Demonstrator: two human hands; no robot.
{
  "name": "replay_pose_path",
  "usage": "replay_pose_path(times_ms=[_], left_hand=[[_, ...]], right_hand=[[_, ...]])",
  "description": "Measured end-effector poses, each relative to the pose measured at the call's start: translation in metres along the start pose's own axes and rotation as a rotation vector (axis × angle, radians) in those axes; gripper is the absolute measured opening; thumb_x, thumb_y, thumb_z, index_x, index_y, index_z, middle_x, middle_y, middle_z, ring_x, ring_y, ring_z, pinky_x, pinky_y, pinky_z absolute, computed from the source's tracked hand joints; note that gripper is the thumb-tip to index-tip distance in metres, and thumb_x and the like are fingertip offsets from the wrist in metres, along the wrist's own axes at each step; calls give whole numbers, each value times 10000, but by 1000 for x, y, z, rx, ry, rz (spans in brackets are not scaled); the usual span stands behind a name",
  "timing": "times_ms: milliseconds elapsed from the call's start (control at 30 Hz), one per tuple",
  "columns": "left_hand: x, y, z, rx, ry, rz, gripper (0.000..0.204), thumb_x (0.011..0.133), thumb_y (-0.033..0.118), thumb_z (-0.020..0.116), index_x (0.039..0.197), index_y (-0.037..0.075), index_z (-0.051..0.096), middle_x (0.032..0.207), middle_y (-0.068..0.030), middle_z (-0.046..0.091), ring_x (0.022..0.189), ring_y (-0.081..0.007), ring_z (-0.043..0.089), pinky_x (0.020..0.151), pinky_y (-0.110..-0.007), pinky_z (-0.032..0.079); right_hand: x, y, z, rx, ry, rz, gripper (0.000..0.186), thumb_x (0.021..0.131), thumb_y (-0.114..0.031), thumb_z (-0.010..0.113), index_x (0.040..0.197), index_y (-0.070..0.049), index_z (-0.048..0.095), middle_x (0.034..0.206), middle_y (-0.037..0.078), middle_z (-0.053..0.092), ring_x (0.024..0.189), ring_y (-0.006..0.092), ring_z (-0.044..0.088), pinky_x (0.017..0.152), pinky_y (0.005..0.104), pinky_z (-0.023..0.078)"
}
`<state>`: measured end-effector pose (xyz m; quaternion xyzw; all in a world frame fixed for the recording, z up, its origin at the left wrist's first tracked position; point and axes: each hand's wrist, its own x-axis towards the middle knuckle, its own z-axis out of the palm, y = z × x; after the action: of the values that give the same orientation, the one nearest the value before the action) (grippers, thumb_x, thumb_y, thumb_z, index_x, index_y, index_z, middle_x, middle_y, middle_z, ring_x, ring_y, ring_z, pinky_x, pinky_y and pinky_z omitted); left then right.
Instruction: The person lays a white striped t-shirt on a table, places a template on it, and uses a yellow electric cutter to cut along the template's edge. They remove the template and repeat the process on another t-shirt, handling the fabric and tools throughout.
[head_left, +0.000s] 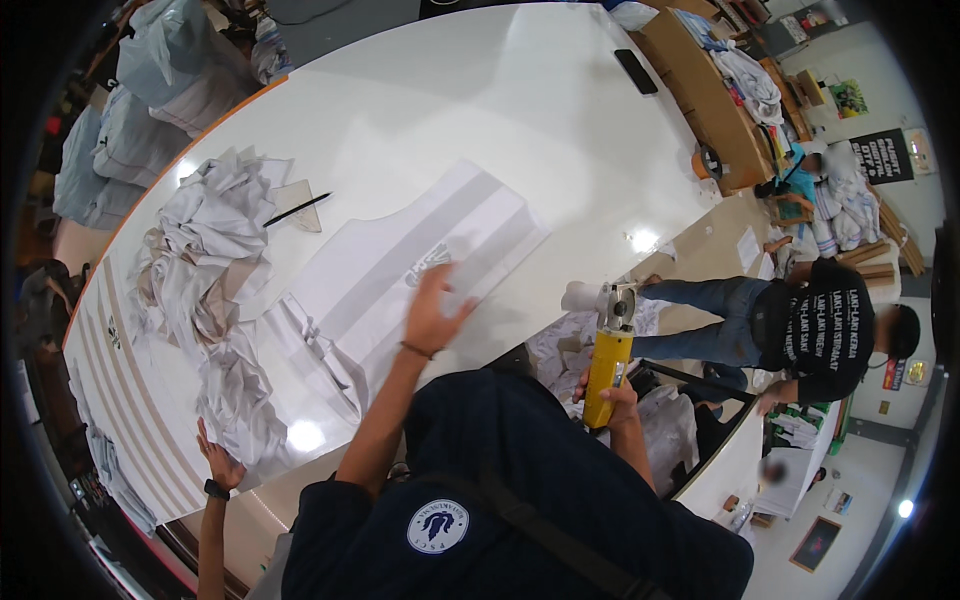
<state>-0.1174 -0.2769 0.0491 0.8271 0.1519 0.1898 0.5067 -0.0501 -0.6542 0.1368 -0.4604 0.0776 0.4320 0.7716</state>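
Observation:
A stack of white cut fabric panels with grey stripes (pixel 465 215) lies on the white table. Over its near side is my left hand (pixel 437 312), fingers spread, slightly blurred; whether it touches the cloth I cannot tell. My right hand (pixel 608 398) is wrapped round the yellow body of a handheld electric cutter (pixel 610 360). The cutter's round metal head points away from me, just off the table's right edge. Left of the panels, crumpled white and beige cloth scraps (pixel 215 270) lie in a long heap. A black pen (pixel 297 209) rests across a small pale, flat piece (pixel 297 192) beside them.
Another person's hand with a black watch (pixel 220 468) touches the table's near left edge. A phone (pixel 636 72) and a tape roll (pixel 706 161) lie at the far right, near a cardboard box (pixel 690 90). A person in black (pixel 820 320) stands at right. Stuffed bags (pixel 165 75) stand far left.

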Motion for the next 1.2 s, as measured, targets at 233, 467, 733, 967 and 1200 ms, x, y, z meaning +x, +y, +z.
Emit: replay_pose_path(times_ms=[233, 467, 733, 967, 1200], left_hand=[[16, 91, 88, -521, -382, -2, 785, 793, 92, 830, 1489, 61, 470, 1444, -167, 542, 841, -196, 701, 777, -326, 580], [-21, 42, 136, 279, -1120, 40, 393, 874, 280, 747, 1194, 65, 675, 1273, -158, 657, 920, -325, 728, 810, -450, 588], [-46, 63, 53, 146, -892, 7, 471, 864, 299, 756, 1256, 65, 640, 1190, -151, 674, 1072, -320, 683, 902, -468, 552], [-27, -20, -53, 266, 138, -6, 297, 884, 168, 740, 1155, 55, 696, 1104, -159, 691, 1055, -367, 633, 934, -444, 511], [-35, -73, -106, 509, 390, -40, 381, 888, 181, 762, 1236, 60, 664, 1305, -159, 591, 1194, -352, 547, 1001, -456, 455]], right_hand=[[1, 14, 19, 16, -104, 23, 770, 670, -67, 816, 1356, 18, 476, 1012, 202, 661, 873, 346, 706, 771, 488, 604], [0, 17, 31, -37, -70, 16, 700, 735, -57, 831, 1339, 11, 483, 1029, 184, 668, 890, 337, 713, 748, 444, 613], [35, 18, 52, -731, 371, -23, 619, 709, -59, 843, 1243, -13, 535, 1028, 150, 691, 959, 316, 721, 772, 400, 591], [56, 32, 75, -1385, 499, -153, 639, 719, -218, 810, 1266, -27, 539, 1050, 253, 706, 976, 427, 698, 853, 472, 547], [79, 39, 87, -1538, 517, -105, 668, 699, -203, 804, 1267, -51, 487, 1029, 275, 699, 988, 482, 673, 848, 512, 535]])
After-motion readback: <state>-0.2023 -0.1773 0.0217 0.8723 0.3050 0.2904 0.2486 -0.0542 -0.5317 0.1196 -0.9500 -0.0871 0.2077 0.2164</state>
